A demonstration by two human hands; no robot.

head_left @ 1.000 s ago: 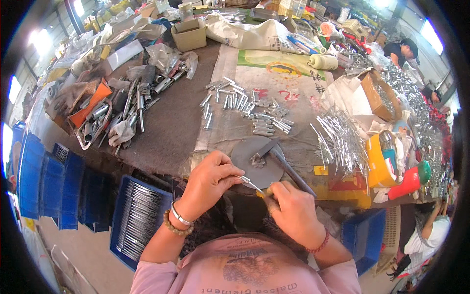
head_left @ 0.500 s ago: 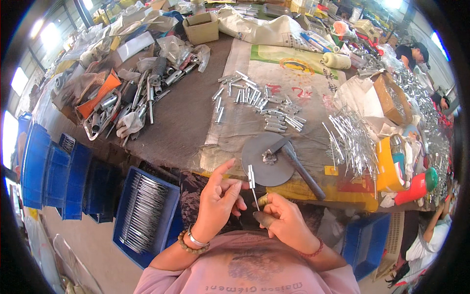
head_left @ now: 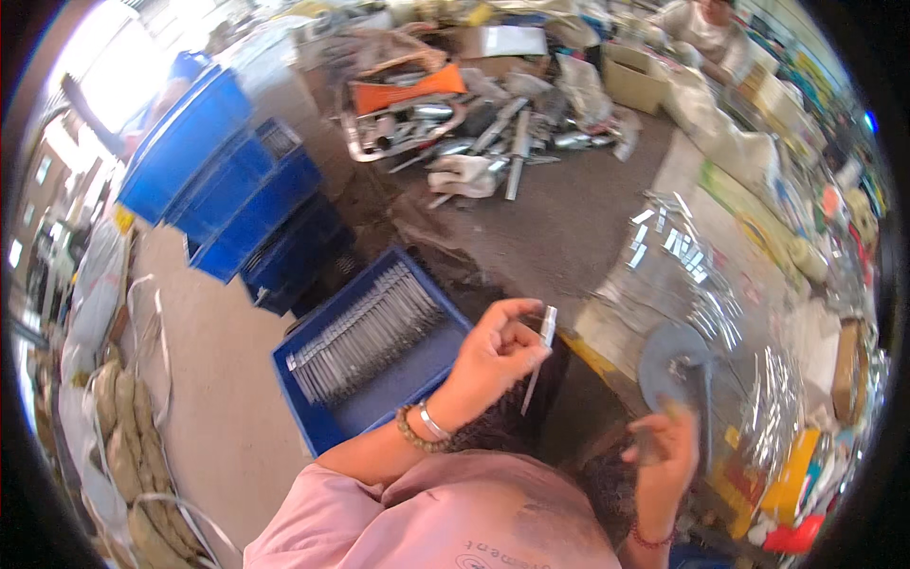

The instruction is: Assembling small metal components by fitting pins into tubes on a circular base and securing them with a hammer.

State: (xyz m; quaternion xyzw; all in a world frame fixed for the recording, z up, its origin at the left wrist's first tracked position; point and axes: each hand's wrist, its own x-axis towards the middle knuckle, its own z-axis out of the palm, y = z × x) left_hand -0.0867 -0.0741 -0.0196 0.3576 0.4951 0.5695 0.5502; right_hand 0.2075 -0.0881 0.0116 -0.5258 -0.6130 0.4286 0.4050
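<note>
My left hand (head_left: 495, 368) is closed in a pinch on a thin metal rod (head_left: 549, 327) with a thicker silver sleeve at its top end. The rod tilts, its thin end pointing down. Loosely curled and blurred, my right hand (head_left: 666, 457) is in front of the round grey plate (head_left: 664, 343), fingers apart and nothing visible in them. A hammer (head_left: 707, 412) rests on that plate, its handle beside my right hand. Left of my left hand, a blue tray (head_left: 384, 417) holds a row of similar metal rods (head_left: 365, 337).
Stacked blue bins (head_left: 213, 175) stand at the left. Tubes and an orange piece (head_left: 408, 89) are heaped on the bench's far part. Short metal sleeves (head_left: 682, 248) and thin rods (head_left: 773, 403) lie to the right. Another person (head_left: 706, 38) is at the far right.
The view has swung left, toward the blue tray. My right hand has let go of the rod's lower end and moved away to the right. The rod is now in my left hand alone.
</note>
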